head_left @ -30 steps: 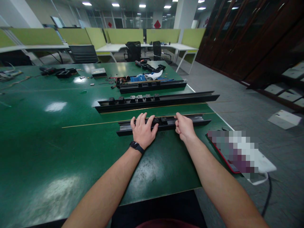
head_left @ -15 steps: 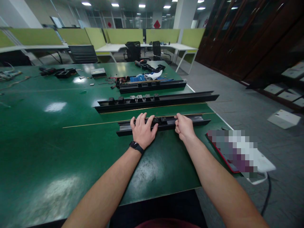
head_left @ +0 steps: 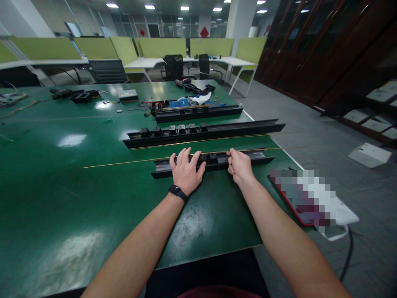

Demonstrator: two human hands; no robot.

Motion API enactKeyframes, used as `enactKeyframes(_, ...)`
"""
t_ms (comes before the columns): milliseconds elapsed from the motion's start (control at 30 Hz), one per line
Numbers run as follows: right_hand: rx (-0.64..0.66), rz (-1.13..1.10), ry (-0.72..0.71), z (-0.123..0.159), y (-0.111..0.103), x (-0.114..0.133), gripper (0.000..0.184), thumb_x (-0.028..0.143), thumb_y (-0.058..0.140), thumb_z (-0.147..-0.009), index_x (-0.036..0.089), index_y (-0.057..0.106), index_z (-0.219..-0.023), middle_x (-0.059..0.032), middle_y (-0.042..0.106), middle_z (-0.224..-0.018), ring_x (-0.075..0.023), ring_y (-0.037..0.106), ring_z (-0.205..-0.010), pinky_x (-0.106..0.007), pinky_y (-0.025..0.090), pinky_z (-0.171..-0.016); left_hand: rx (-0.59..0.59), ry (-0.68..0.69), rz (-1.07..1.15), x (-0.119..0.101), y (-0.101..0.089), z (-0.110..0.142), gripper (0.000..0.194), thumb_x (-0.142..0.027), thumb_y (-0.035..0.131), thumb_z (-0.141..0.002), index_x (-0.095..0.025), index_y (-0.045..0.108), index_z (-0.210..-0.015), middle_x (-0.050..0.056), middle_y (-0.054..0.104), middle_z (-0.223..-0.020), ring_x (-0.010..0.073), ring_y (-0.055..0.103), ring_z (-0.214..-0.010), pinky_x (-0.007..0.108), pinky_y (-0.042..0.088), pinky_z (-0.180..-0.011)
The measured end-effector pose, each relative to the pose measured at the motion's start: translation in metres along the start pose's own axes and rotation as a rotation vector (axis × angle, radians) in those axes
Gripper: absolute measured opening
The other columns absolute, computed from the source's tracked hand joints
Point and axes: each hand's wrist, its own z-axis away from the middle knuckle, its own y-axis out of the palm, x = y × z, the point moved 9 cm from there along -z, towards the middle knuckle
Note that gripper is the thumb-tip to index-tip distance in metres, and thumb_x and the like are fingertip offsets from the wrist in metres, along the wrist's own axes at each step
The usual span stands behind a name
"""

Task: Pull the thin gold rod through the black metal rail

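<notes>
A short black channel rail (head_left: 214, 166) lies across the green table in front of me. Across it rests my left hand (head_left: 187, 169), fingers spread, over dark blocks (head_left: 206, 157) seated in the channel; a black band is on that wrist. My right hand (head_left: 240, 165) is closed in a pinch at the rail's far edge, with a thin gold-coloured strip (head_left: 124, 163) running through where thumb and forefinger meet. The fingertips' exact hold is partly hidden. The strip extends past both rail ends. Behind lies a longer black rail (head_left: 242, 130) with several small blocks (head_left: 182, 129) along it.
Farther back are another black rail (head_left: 223, 111), blue parts (head_left: 178, 102), a power tool (head_left: 186, 82) and a white box (head_left: 127, 95). A red-edged, blurred device (head_left: 288, 203) sits at the table's right edge, with a white item and black cable beside it.
</notes>
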Motion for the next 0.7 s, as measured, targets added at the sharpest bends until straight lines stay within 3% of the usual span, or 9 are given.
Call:
enactKeyframes(367,0.051,0.028,-0.01,0.0004,0.0029,-0.0005,0.026,0.039,0.068,-0.094,0.015,0.064,-0.085,0.0068,0.048,-0.045,-0.0042,0.028,-0.024,-0.017,0.017,-0.026,0.004,-0.001,0.0,-0.0003,0.0002,-0.0001,0.041,-0.047,0.056,-0.098,-0.032,0.064,-0.135,0.012,0.058,-0.149,0.033,0.046,-0.144,0.06,0.017,-0.124)
enactKeyframes(700,-0.004,0.008,-0.001,0.0005,-0.0001,0.0009,0.021,0.034,0.064,-0.095,0.016,0.061,-0.084,0.0069,0.047,-0.045,-0.0046,0.029,-0.024,-0.017,0.017,-0.026,0.003,0.0,0.008,0.0,-0.0001,-0.0002,0.04,-0.047,0.056,-0.098,-0.032,0.064,-0.135,0.012,0.058,-0.148,0.0327,0.046,-0.144,0.059,0.017,-0.125)
